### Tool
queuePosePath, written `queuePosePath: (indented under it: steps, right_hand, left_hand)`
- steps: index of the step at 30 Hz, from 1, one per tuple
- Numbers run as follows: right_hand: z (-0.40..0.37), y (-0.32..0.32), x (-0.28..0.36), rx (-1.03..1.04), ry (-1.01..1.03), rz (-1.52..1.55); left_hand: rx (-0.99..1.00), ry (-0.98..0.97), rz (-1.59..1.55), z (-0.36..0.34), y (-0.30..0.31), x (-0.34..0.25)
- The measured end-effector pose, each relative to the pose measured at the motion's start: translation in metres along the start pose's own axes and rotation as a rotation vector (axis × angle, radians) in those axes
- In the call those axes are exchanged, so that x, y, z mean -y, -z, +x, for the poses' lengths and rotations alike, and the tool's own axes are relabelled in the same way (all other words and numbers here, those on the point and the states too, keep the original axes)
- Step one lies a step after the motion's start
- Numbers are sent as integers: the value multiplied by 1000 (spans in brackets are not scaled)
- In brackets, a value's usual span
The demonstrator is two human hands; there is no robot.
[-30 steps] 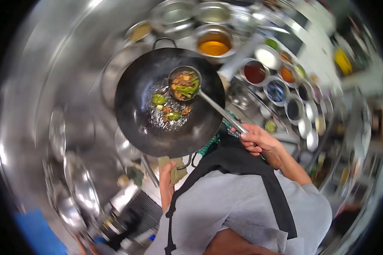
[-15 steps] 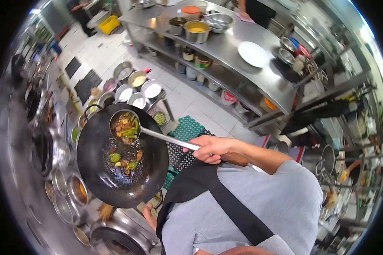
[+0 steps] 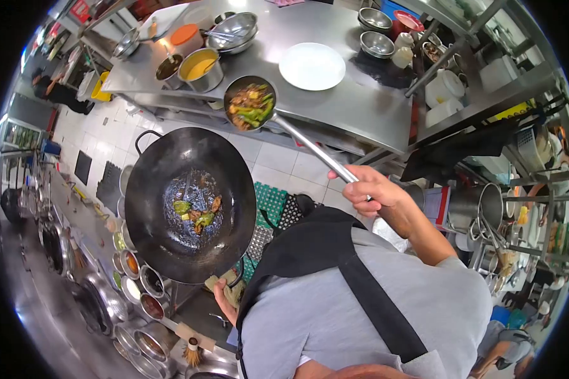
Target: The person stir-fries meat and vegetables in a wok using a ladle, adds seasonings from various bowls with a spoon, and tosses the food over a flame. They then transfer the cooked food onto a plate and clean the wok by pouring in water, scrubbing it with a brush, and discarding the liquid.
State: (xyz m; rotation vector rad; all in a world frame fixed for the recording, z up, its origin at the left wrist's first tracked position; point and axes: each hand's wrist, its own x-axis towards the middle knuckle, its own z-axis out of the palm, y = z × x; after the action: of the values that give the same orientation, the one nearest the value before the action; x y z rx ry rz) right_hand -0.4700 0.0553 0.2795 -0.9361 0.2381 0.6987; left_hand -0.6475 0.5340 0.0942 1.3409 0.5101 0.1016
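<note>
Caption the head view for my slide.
Right hand holding a ladle of stir-fry, left hand holding the wok with a cloth.

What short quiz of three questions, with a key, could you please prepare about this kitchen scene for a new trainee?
1. True or false: the white plate on the metal table has food on it.
2. Choose one. What does the left hand hold at the near edge of the wok?
A) a lid
B) a folded cloth
C) a brush
3. Fill in the missing word: the right hand holds the handle of a ____, whose bowl is filled with food and is outside the wok.

Key: 1. False; 2. B; 3. ladle.
</note>
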Motion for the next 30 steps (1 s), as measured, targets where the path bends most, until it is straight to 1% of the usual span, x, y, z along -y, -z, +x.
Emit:
queuePosePath:
  steps: [1,3,4,6,9,10,12,13,15,17,23,24,25,26,28,29,30]
  right_hand:
    - [0,16,5,-17,41,6]
    - [-4,34,19,-86,92,27]
    - [-5,40,26,-120,116,35]
    - [-5,48,36,-212,164,22]
    - [9,67,37,-330,241,17]
    - [16,74,36,-360,261,8]
    - [30,90,33,-420,294,-10]
    - [38,96,30,-446,299,-10]
    - [52,108,26,-496,305,-11]
    - [65,121,23,-506,332,-26]
    - [89,145,10,-535,311,-18]
    - [94,149,12,-536,317,-23]
    - [96,148,13,-552,311,-42]
    - [95,147,11,-559,309,-47]
    - [99,151,12,-565,319,-70]
    - [100,152,13,-574,311,-91]
    - [101,152,13,-582,303,-113]
  left_hand:
    - [9,91,-66,5,-28,-26]
    - [-87,191,-148,18,-78,-56]
    - [-193,199,-163,25,-99,-64]
    - [-278,188,-153,41,-113,-65]
    - [-222,159,-94,67,-116,-59]
    - [-209,168,-88,71,-132,-74]
    - [-35,219,-131,78,-134,-87]
    - [133,257,-183,86,-122,-94]
    - [206,392,-233,97,-121,-100]
    - [2,583,-222,102,-163,-131]
    - [-19,554,-161,109,-153,-129]
    - [0,532,-148,114,-152,-125]
    - [112,518,-156,121,-149,-123]
    - [66,513,-159,114,-146,-122]
    - [-22,488,-176,101,-166,-133]
    - [-20,613,-270,107,-160,-133]
    - [-33,617,-259,110,-159,-133]
